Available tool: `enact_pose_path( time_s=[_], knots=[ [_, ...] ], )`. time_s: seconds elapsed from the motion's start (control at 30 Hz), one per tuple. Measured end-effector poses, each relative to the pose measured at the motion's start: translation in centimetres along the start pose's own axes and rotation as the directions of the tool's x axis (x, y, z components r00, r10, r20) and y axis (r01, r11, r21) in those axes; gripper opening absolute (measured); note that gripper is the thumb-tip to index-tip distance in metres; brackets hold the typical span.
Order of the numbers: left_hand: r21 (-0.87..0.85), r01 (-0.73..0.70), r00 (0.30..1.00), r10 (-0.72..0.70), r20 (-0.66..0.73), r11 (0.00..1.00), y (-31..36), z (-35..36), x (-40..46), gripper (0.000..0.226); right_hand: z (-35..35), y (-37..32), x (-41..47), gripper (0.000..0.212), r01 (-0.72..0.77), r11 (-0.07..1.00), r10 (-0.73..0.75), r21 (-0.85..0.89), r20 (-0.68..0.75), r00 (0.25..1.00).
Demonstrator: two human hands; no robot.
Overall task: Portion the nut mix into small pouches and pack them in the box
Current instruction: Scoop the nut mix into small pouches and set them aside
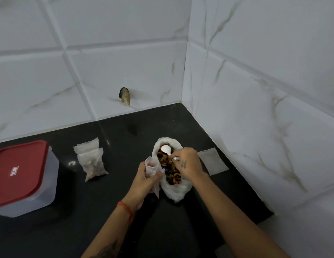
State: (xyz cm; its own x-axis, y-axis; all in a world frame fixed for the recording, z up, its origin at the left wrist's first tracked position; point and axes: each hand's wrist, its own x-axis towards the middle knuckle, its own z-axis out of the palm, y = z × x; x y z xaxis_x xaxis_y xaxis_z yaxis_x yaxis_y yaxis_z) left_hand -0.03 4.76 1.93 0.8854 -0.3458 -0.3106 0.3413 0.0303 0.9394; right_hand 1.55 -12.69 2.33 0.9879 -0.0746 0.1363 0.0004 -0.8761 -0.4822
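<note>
An open white bag of nut mix (178,190) lies on the black counter, its brown contents showing. My right hand (188,163) pinches the handle of a white plastic spoon (166,149), whose bowl sits over the mix at the bag's far end. My left hand (145,180) grips a small clear pouch (151,169) upright, mouth open, right beside the bag's left edge. Two filled pouches (91,161) lie to the left. A clear box with a red lid (20,175) stands at the far left, lid on.
Empty flat pouches (212,161) lie to the right of the bag, near the tiled wall. White marble tile walls meet in a corner behind the black counter (125,127). A brown patch on the back wall (124,95) marks a hole or outlet.
</note>
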Motion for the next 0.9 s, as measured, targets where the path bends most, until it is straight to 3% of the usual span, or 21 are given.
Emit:
enact_pose_path(
  time_s=[0.13, 0.3, 0.53, 0.7, 0.9],
  knots=[
    [-0.004, 0.008, 1.000, -0.008, 0.002, 1.000, 0.1, -0.1, 0.0, 0.041, 0.5, 0.8, -1.4, 0.023, -0.021, 1.000, 0.022, -0.015, 0.066, 0.998],
    [0.015, 0.016, 1.000, -0.016, 0.003, 1.000, 0.0, -0.4, 0.1, 0.039, -0.1, 2.1, -1.5, 0.020, -0.143, 0.984, 0.149, 0.108, -0.045, 0.988],
    [0.013, 0.015, 1.000, -0.015, -0.002, 1.000, 0.2, -0.2, 0.5, 0.036, -0.5, 2.1, -1.1, 0.020, -0.122, 0.987, 0.113, 0.109, 0.083, 0.990],
    [-0.008, 0.028, 1.000, -0.027, 0.013, 1.000, 0.0, -0.3, 0.7, 0.044, -2.4, 2.3, -0.7, 0.019, -0.168, 0.961, 0.129, 0.220, 0.182, 0.975],
    [0.007, 0.021, 1.000, -0.021, 0.011, 1.000, -0.2, -0.3, 1.0, 0.052, -2.8, 2.0, -0.3, 0.012, -0.387, 0.839, 0.268, 0.383, 0.328, 0.906]
  ],
)
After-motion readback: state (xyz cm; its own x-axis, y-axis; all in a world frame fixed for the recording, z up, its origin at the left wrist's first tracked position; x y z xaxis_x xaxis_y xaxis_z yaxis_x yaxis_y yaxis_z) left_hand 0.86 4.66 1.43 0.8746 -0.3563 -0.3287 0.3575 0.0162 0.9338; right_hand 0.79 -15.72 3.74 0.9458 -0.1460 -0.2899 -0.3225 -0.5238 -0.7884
